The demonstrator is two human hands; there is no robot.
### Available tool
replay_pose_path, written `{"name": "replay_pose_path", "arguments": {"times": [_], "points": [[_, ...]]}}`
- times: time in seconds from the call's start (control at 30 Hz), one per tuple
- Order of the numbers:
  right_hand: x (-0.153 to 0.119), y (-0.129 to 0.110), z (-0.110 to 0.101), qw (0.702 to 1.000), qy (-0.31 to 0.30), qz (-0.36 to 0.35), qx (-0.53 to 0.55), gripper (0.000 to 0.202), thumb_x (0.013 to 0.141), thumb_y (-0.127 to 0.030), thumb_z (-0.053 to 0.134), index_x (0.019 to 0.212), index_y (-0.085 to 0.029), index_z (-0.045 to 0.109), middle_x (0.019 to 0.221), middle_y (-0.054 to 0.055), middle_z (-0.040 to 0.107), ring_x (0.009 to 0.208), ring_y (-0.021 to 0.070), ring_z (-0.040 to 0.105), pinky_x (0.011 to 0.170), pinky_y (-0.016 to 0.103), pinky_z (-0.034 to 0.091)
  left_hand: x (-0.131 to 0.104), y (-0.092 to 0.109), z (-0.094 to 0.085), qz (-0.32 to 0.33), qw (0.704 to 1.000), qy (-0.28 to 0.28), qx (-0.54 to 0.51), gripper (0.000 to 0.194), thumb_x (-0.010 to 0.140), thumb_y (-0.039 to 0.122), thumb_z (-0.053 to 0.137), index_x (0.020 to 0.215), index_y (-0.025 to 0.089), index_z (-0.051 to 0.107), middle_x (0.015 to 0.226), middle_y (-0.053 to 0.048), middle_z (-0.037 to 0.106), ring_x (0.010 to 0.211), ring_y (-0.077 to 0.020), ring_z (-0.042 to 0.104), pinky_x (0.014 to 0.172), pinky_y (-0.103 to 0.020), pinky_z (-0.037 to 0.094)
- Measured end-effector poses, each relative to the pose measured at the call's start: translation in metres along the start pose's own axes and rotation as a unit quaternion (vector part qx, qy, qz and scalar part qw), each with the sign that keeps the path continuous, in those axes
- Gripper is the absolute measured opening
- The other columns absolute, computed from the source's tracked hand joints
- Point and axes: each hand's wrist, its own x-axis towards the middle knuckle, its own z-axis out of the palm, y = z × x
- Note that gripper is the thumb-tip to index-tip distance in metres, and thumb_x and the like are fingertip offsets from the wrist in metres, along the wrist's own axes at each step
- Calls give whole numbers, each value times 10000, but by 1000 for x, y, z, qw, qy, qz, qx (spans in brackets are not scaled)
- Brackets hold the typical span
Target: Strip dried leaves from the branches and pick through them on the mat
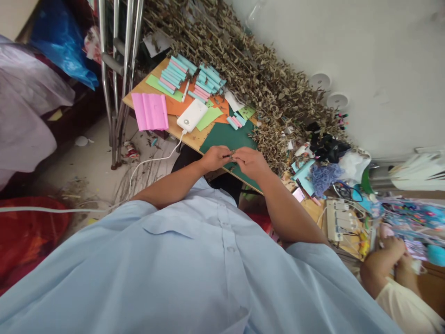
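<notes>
Above the front edge of the green mat [222,138], my left hand [216,158] and my right hand [251,162] meet, fingers closed in a pinch. Between their fingertips is a small dark bit of dried plant [231,156]; its exact shape is too small to make out. A large heap of dried leafy stems [278,102] lies just beyond my right hand. Past the mat are small blue and pink paper rolls [210,79], a white power bank [192,115] with a cable plugged in, and a folded pink paper [150,111].
Metal crutches [116,83] stand at the table's left end. The white cable [153,160] hangs across the left side. Yarn [325,178], a phone [298,194] and a power strip [337,220] lie to the right. Another person's arms [385,260] are at far right.
</notes>
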Motion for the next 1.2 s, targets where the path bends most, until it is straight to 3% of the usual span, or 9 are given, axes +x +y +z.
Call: {"name": "replay_pose_path", "arguments": {"times": [0.33,0.57,0.83,1.2], "points": [[10,-3,-9,999,-52,1,-7,212,908,-154,560,931,-225,759,1040,85,740,1019,244,671,956,387,533,0,1,1,-14,1000,-1,20,502,977,592,587,743,160,689,736,-41,627,720,-148,597,709,-267,463],[7,-5,-4,996,8,84,-25,127,912,-222,603,915,-229,729,912,64,752,881,246,667,852,385,529,0,2,-1,-12,1000,-14,3,433,986,554,595,867,170,758,823,-62,694,787,-160,657,751,-265,493],[6,-5,-4,999,-38,4,-24,208,943,-178,533,933,-233,733,1014,88,730,1029,249,654,950,386,521,0,-2,1,-3,1000,-1,0,467,978,573,597,804,164,736,773,-61,672,747,-161,640,718,-270,483],[5,0,-5,999,-37,19,-12,234,923,-166,551,1004,-233,760,1063,81,763,1032,247,686,956,395,536,1,0,0,-11,1000,-3,6,450,967,564,622,802,162,738,755,-45,658,740,-152,629,715,-259,473]]}}
